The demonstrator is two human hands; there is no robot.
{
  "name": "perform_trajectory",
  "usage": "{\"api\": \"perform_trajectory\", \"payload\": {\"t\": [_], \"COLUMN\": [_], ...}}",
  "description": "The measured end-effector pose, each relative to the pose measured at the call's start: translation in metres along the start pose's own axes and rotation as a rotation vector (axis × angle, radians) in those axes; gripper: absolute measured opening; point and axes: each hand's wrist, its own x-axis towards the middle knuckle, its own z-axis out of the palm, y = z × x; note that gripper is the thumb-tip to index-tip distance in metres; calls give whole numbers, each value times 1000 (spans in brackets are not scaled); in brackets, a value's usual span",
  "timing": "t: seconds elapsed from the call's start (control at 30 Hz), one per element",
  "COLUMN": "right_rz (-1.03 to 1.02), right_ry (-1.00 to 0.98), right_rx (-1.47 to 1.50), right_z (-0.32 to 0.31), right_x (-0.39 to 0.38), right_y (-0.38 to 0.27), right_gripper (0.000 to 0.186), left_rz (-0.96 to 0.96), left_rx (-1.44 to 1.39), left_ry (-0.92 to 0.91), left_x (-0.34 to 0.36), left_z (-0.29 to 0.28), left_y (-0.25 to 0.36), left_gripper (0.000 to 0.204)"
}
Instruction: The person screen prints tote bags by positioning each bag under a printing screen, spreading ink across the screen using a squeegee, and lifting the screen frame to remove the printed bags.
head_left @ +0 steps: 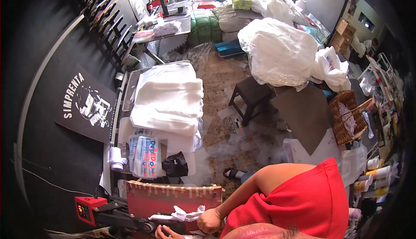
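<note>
At the lower edge, my right hand (210, 221) is closed in a fist at the right end of a crumpled white cloth (182, 214). What lies inside the fist is hidden. My left hand (167, 232) is partly cut off by the lower edge; its visible fingers are apart, close to a round dark knob (149, 226). Both hands are at a heat press with black arms and a red control box (89, 210) with a lit display. Just beyond the cloth is a flat red board (173, 195) with tape pieces along its far edge.
Past the board stand a black plastic bag (175, 164), printed plastic packs (145, 156) and a stack of white fabric (167, 98). On the floor are a dark stool (250, 96) and markers (234, 126). To the right are a large white bundle (279, 50) and a wicker basket (346, 117).
</note>
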Motion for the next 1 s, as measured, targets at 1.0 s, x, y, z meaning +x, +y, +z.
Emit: {"api": "perform_trajectory", "payload": {"t": [1.0], "right_rz": [0], "right_ry": [-63], "right_rx": [-158], "right_z": [2], "right_x": [3], "right_y": [-4], "right_gripper": [19], "left_rz": [-143], "left_rx": [146], "left_ry": [-137], "left_x": [-25], "left_z": [2], "left_y": [-33], "left_gripper": [28]}}
